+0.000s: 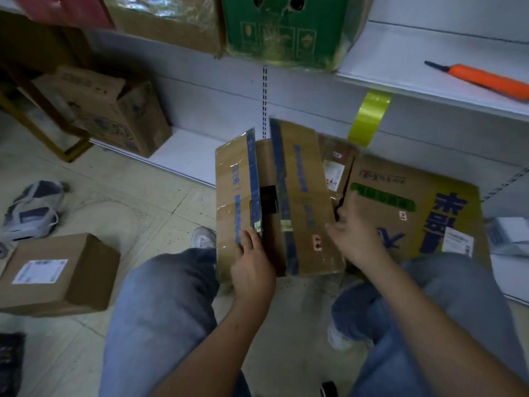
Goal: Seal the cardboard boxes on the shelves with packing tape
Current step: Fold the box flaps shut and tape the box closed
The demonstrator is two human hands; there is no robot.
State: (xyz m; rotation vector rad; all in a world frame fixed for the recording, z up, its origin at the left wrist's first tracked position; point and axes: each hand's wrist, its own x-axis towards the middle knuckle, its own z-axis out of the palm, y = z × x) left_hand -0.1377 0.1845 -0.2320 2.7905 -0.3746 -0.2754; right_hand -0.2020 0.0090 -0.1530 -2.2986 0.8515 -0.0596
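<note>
White shelving runs across the upper half of the frame, with a green box on it at top centre and an orange-handled tool lying at the upper right. A strip of yellowish packing tape hangs from the shelf edge, right of centre. Below it, at right, a large flattened carton with blue and green print leans by my right knee. At centre stands the open cardboard box I work on, between my knees, both flaps up. A sealed box with a white label sits on the floor at lower left. My left hand grasps the left flap, fingers curled round its lower edge. My right hand is blurred beside the right flap; I cannot tell if it grips anything
</note>
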